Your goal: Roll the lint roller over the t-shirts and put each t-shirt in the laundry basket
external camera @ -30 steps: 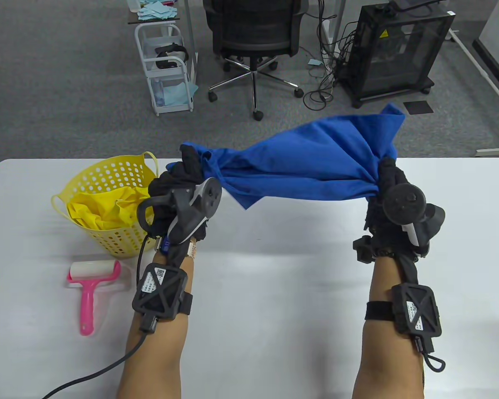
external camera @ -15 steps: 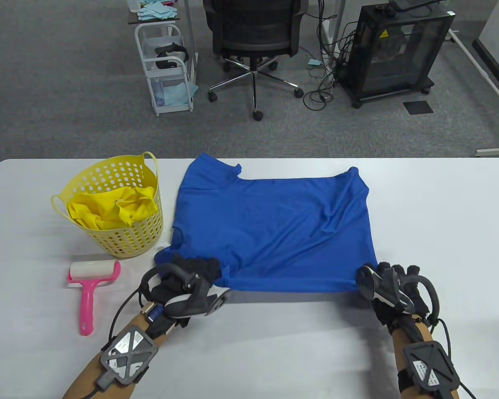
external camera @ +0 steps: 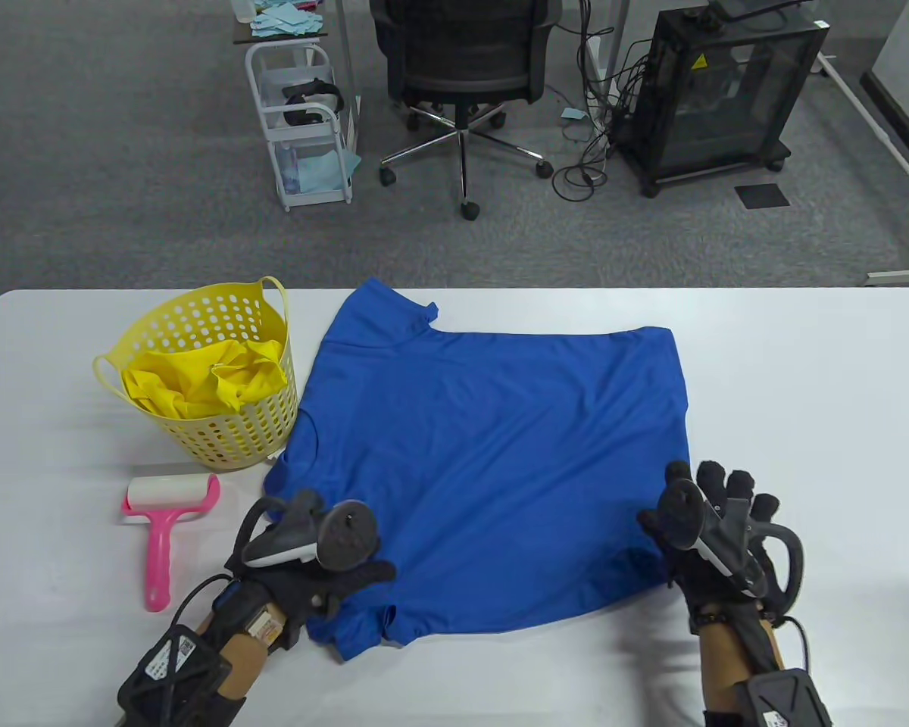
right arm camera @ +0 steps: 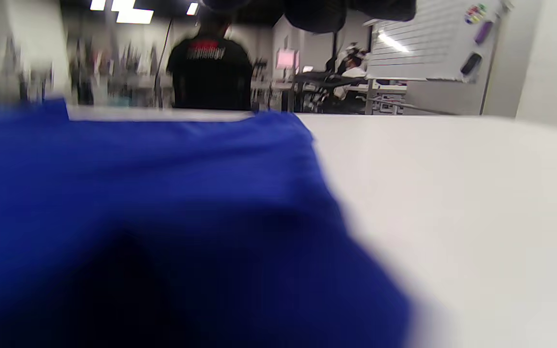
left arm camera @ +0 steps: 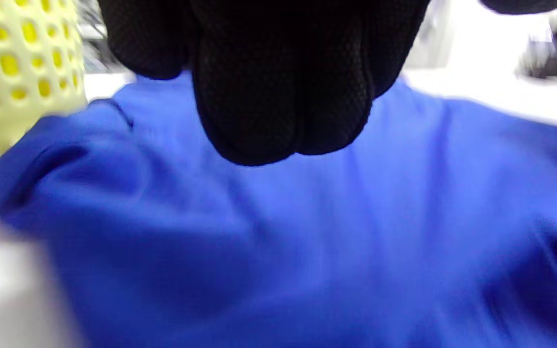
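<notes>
So: yellow t-shirt point(external camera: 204, 382) already in perforated yellow plastic laundry basket point(external camera: 220, 447); blue t-shirt point(external camera: 492, 469) flat on white tabletop point(external camera: 803, 394), unrolled. Pink-handled lint roller point(external camera: 163, 522) untouched. Right hand point(external camera: 716, 526) grip spread; left hand point(external camera: 314, 556) grip unclear.

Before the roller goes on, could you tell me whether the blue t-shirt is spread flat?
Spread flat: the blue t-shirt lies open on the table, one sleeve folded.

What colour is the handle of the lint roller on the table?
Pink. The lint roller has a pink handle and a white roll; the table view shows it best.
</notes>
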Demonstrator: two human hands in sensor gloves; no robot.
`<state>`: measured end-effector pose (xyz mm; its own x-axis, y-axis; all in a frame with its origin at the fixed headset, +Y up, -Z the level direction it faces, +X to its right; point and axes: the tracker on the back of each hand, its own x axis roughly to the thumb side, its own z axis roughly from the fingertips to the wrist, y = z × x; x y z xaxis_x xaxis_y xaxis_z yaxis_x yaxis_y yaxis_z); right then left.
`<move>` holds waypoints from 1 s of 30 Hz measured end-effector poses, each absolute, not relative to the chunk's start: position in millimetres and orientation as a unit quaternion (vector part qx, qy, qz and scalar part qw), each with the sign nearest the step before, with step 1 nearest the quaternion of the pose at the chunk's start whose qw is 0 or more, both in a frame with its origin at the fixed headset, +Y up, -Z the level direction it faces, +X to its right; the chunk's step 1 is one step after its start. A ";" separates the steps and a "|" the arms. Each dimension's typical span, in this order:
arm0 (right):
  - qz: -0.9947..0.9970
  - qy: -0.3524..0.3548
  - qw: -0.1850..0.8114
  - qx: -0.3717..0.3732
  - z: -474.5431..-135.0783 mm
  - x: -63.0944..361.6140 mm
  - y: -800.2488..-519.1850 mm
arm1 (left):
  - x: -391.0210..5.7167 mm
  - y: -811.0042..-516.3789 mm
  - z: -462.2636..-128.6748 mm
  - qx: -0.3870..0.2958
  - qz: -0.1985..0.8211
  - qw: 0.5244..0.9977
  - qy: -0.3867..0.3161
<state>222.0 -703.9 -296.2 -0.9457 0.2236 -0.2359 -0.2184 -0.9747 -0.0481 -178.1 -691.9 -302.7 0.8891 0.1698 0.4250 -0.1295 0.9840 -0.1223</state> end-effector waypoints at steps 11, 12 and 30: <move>0.969 0.225 0.003 -0.098 -302.9 214.8 -771.6 | -190.0 -775.3 -304.8 -0.259 -0.165 0.930 -0.202; 0.960 0.261 0.020 -0.100 -301.4 220.5 -771.3 | -192.4 -777.1 -304.0 -0.287 -0.114 0.930 -0.199; 0.948 0.317 0.026 -0.013 -294.0 183.9 -786.0 | -129.9 -776.3 -247.5 -0.295 -0.159 0.879 -0.338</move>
